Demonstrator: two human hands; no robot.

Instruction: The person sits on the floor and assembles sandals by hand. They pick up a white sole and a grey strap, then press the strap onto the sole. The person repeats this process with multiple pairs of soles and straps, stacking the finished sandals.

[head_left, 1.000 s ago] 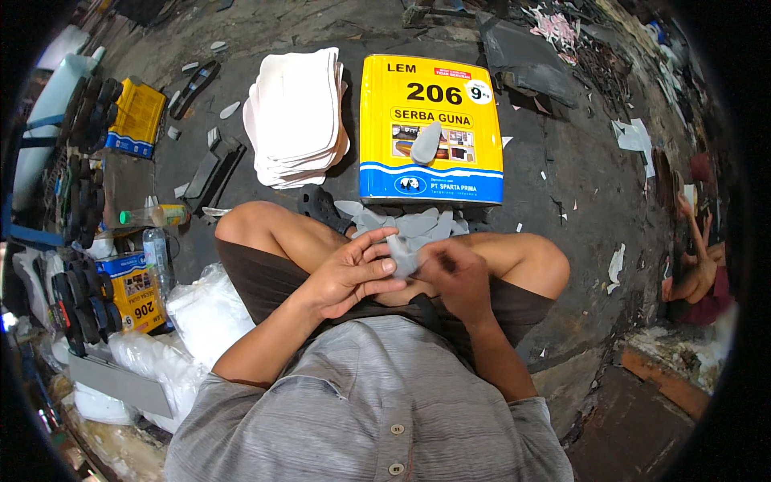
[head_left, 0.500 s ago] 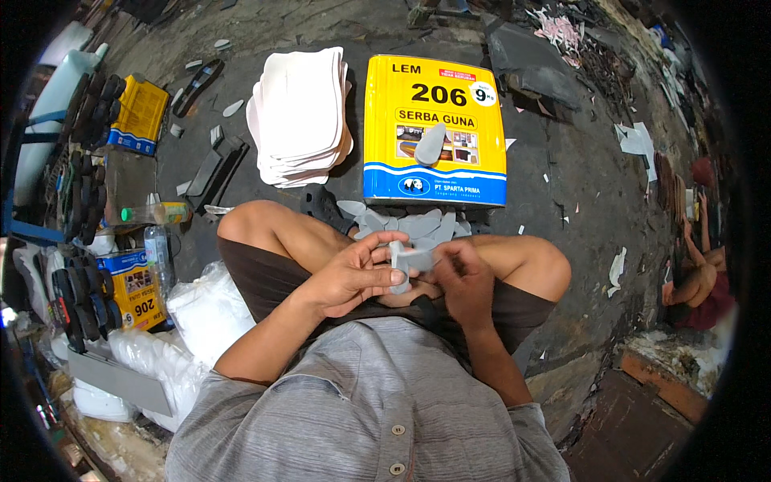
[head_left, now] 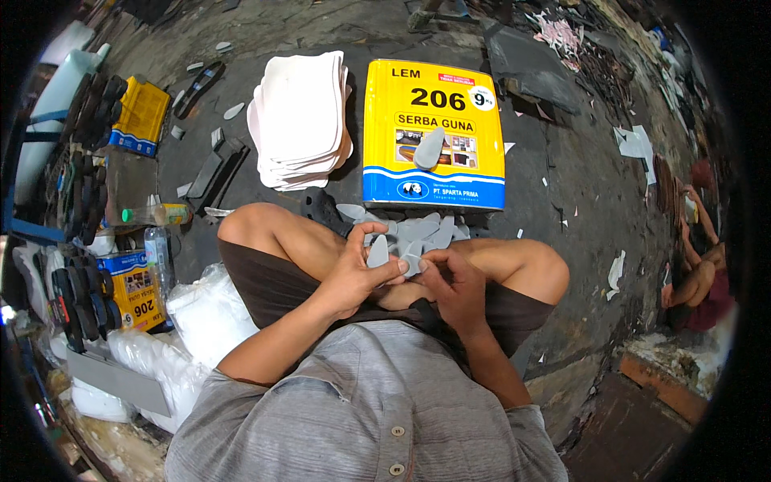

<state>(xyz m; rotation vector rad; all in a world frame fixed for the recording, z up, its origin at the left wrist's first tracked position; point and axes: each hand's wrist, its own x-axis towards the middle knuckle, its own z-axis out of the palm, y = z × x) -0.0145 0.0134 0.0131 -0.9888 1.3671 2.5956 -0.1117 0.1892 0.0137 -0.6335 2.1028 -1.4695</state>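
The person sat cross-legged on the dark, littered concrete floor (head_left: pixel 562 209); the biggest thing before the knees was the flat-lying yellow rectangular metal glue tin (head_left: pixel 434 136) with a blue band along its near edge, and one grey teardrop-shaped piece (head_left: pixel 428 149) rested on its top face; just left of the tin lay the fanned stack of white, sole-shaped foam sheets (head_left: pixel 301 120); the sheets looked untouched, which suggested, as a judgement, that much of the work remained. Between the tin and the shins lay the loose heap of small grey teardrop-shaped cut pieces (head_left: pixel 418 229), touching the near edge of the tin; many pieces were there, so the handling seemed only partly through. The left hand (head_left: pixel 357 269) was closed on a single grey teardrop-shaped piece (head_left: pixel 378 251), held upright over the lap between thumb and fingers; the right hand (head_left: pixel 454 281) had its fingertips pinched together just beside that piece; whether they gripped another piece could not be told. To the person's left stood clear plastic bags of white material (head_left: pixel 205 309), a smaller yellow tin (head_left: pixel 132 285), plastic bottles (head_left: pixel 157 215) and a rack of black sandal straps (head_left: pixel 80 297); none of it blocked the hands. Another seated person (head_left: pixel 699 273) worked well apart at the right edge.
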